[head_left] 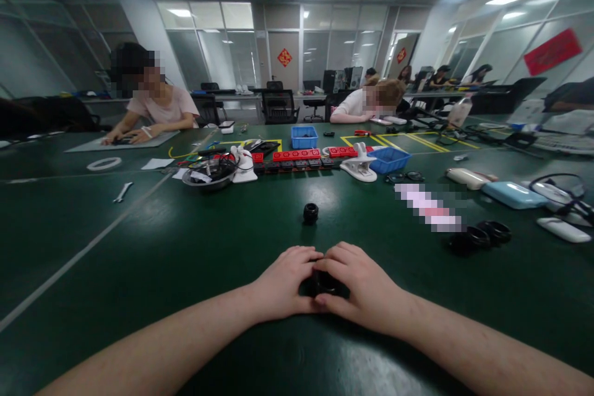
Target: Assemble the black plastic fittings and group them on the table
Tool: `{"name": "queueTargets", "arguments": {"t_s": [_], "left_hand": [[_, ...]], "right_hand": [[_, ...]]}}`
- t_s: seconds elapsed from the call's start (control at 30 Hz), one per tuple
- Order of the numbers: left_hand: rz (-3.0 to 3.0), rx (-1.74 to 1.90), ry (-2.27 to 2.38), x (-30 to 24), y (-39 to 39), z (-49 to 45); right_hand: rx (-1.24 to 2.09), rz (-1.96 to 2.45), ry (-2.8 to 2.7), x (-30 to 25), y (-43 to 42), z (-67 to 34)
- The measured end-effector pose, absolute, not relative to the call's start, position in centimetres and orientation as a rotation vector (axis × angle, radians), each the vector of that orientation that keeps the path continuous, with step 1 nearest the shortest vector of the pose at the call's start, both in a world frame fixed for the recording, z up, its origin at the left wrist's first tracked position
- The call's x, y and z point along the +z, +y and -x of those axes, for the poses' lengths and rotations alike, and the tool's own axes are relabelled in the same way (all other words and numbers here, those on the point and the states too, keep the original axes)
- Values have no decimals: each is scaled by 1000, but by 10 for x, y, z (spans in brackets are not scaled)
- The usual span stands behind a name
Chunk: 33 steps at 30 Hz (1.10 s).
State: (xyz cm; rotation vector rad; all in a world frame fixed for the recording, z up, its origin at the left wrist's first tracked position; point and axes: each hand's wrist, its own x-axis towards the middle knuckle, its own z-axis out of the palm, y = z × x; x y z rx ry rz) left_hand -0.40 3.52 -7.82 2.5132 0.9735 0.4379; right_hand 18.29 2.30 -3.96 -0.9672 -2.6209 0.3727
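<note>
My left hand (288, 278) and my right hand (359, 288) curl around a black round part (327, 283) on the green table, one from each side. Both hands are closed on it. Fingers cover much of the part, so its exact kind cannot be made out. Beyond my fingertips a smaller black ribbed cylindrical part (310, 213) stands apart on the tabletop, touched by neither hand.
Black ring-shaped parts (482, 236) lie to the right, near a light blue case (514, 195). A metal tray (208, 180), red power strips (297, 154), a white clamp (360, 164) and blue bins (388, 159) stand farther back. A wrench (122, 192) lies left.
</note>
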Motion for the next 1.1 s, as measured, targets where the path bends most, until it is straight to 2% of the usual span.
{"name": "queueTargets", "arguments": {"t_s": [0.33,0.67,1.1], "left_hand": [[-2513,433,962,-77,35,2],[-2488,477,981,-80,37,4],[-2511,482,962,-78,36,3]], "right_hand": [[555,683,-2651,-34,23,-188],[429,506,-2653,-38,27,-191],[279,839,-2375,-47,22,-188]]}}
